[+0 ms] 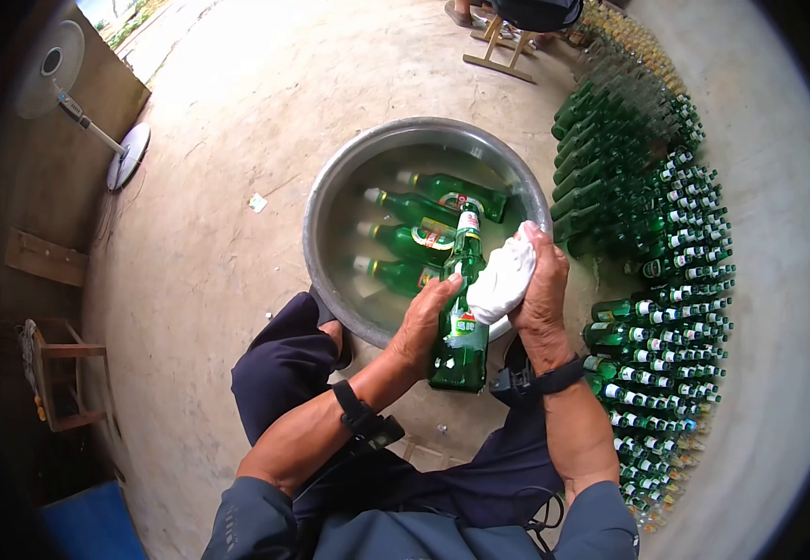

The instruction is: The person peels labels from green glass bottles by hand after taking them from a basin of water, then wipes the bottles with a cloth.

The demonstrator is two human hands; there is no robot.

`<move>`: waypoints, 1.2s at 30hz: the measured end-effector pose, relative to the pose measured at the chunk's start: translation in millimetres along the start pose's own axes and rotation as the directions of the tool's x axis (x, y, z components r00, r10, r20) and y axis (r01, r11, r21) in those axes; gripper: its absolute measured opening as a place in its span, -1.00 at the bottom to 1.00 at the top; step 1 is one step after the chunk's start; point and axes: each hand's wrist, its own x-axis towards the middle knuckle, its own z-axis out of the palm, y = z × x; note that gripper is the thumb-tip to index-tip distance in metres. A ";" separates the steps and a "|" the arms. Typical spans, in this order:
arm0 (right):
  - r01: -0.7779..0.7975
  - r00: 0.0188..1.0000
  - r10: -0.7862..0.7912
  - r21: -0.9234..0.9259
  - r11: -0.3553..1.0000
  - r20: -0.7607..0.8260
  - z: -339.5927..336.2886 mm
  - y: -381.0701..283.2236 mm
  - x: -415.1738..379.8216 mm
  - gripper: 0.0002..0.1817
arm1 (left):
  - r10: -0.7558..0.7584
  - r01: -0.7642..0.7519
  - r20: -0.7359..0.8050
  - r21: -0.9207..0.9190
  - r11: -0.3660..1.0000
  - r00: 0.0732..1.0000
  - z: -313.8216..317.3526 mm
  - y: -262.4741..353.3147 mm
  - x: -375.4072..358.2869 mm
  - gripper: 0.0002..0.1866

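Observation:
My left hand (424, 322) grips a green glass bottle (461, 359) by its side, its neck pointing away from me and its base toward my lap. The bottle has a white neck label and a partly hidden body label. In my right hand (545, 285) is a bunched white cloth (502, 282), held against or just beside the bottle's right side; contact is hard to make out. Beneath and beyond is a round metal basin (319, 210) of cloudy water. Several green bottles (408, 241) lie side by side in it, necks to the left.
Rows of green bottles (662, 345) line the right wall, with more dark green bottles (592, 159) stacked farther back. A standing fan (128, 154) and a wooden stool (71, 351) are at left. At the top, a person's foot (459, 13) shows near a wooden-legged seat (500, 58).

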 end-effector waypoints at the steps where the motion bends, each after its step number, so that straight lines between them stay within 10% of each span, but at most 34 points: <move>1: 0.075 0.996 -0.080 -0.161 0.984 -0.028 2.5 2.2 -2.2 -0.76 | -0.002 0.002 0.000 -0.001 1.000 1.000 2.8 1.6 -1.6 -0.64; 7: 0.366 0.930 -0.222 -0.681 0.634 0.293 16.7 -0.9 -23.0 -0.74 | 0.064 -0.064 0.014 -0.012 0.998 0.998 -7.3 12.4 2.6 -0.55; 15: 0.458 0.883 -0.153 -0.742 0.490 0.444 14.2 13.6 -39.6 -0.60 | 0.139 -0.136 0.023 -0.114 0.984 0.990 -8.1 29.4 6.4 -0.61; 18: 0.661 0.751 -0.213 -0.720 0.214 0.626 23.9 6.0 -50.5 -0.49 | 0.161 -0.160 -0.002 -0.100 0.982 0.987 -11.0 27.3 11.3 -0.62; 23: 0.383 0.923 -0.206 -0.830 0.405 0.325 -0.8 28.8 -6.4 -0.60 | 0.122 -0.121 -0.013 0.039 0.992 0.992 -6.0 18.0 1.2 -0.63; 31: 0.661 0.745 -0.263 -0.734 0.160 0.613 16.5 23.1 -43.8 -0.63 | 0.199 -0.200 -0.041 -0.008 0.980 0.979 -13.9 24.2 8.3 -0.62; 36: 0.545 0.819 -0.310 -0.823 0.159 0.482 9.6 23.7 -12.0 -0.62 | 0.112 -0.111 -0.029 0.058 0.992 0.993 -14.5 5.5 5.2 -0.66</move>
